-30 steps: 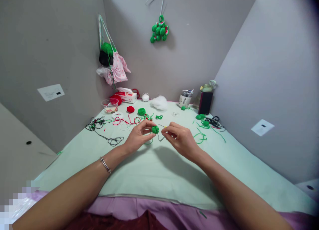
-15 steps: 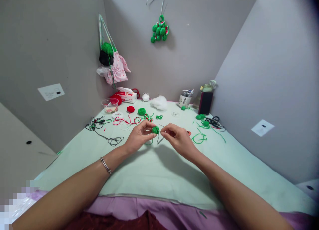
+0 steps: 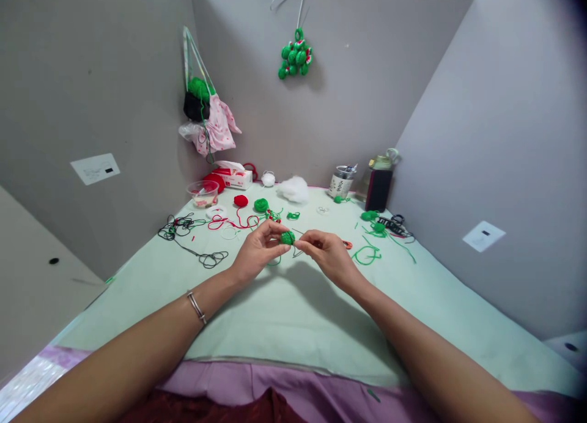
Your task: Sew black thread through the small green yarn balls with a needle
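Note:
My left hand (image 3: 257, 252) pinches a small green crocheted ball (image 3: 287, 237) above the pale green table cover (image 3: 275, 313). Right beside the ball, my right hand (image 3: 326, 253) is closed in a pinch on a thin needle with dark thread (image 3: 298, 250) that hangs between the two hands. Both wrists hover over the middle of the table, and a metal bangle (image 3: 196, 307) circles my left wrist.
Red yarn (image 3: 232, 222), black thread (image 3: 192, 239) and green yarn scraps (image 3: 367, 252) lie scattered behind the hands. At the back stand a plastic bowl (image 3: 202, 194), a tissue box (image 3: 235, 176), white stuffing (image 3: 293, 189), a tin cup (image 3: 341, 181) and a dark box (image 3: 378, 189). Green crocheted balls (image 3: 295, 55) hang on the wall.
My right hand has moved left, closer to the green ball, bringing the needle in. My left hand has kept the ball nearly still.

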Demonstrator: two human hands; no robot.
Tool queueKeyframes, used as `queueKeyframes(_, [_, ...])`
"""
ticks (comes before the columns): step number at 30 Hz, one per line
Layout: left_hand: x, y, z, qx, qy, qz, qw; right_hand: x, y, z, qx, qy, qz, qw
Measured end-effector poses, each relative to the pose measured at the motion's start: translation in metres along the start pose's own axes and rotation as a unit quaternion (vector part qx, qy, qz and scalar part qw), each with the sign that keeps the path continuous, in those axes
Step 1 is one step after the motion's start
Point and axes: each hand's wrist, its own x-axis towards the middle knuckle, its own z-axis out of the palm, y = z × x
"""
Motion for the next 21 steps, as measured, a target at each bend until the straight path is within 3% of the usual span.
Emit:
queueKeyframes(7, [-0.001, -0.003, 0.000, 0.031, -0.018, -0.007, 0.999, -0.001, -0.002, 0.002, 0.037, -0.030, 0.040, 0.998])
queueKeyframes(13, [-0.002, -0.009, -0.002, 0.094, -0.049, 0.014, 0.994, -0.007, -0.008, 0.005, 0.002, -0.044, 0.004, 0.999])
queueKeyframes(19, [-0.004, -0.015, -0.002, 0.181, -0.077, 0.064, 0.978, -0.007, -0.004, 0.004, -0.128, -0.002, -0.051, 0.991])
queueKeyframes(21, [-0.004, -0.012, 0.000, 0.186, -0.085, 0.064, 0.977, -0.005, -0.005, 0.002, -0.106, 0.027, -0.060, 0.992])
